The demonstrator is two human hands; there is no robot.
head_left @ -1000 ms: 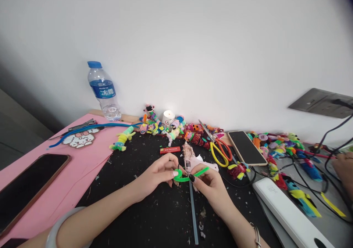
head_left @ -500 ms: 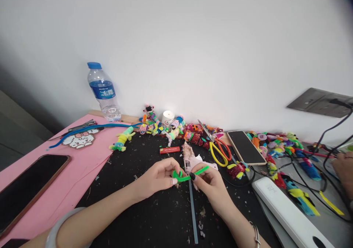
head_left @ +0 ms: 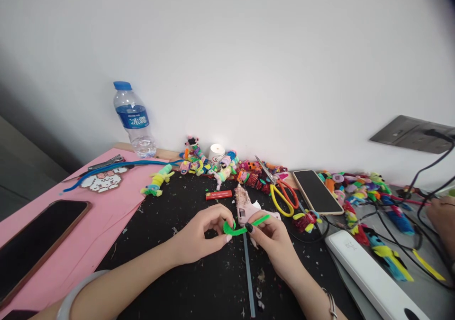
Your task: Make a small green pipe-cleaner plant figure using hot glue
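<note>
A bright green pipe cleaner stretches between my two hands above the black work surface. Its left end is curled into a loop, which my left hand pinches between thumb and fingers. Closer to the straight right end, my right hand grips it between thumb and forefinger, and the tip sticks out up to the right. Just behind my hands lies a pale pink glue gun. A translucent glue stick runs from it toward me, passing under the pipe cleaner.
Orange-and-yellow scissors, a red box and several pipe-cleaner figures line the back. Phones lie on the left and right. A water bottle leans on the wall. Black cables and another person's hand are at right.
The curled left end of the pipe cleaner has turned slightly and shows more between my left fingers. Both hands keep nearly the same place.
</note>
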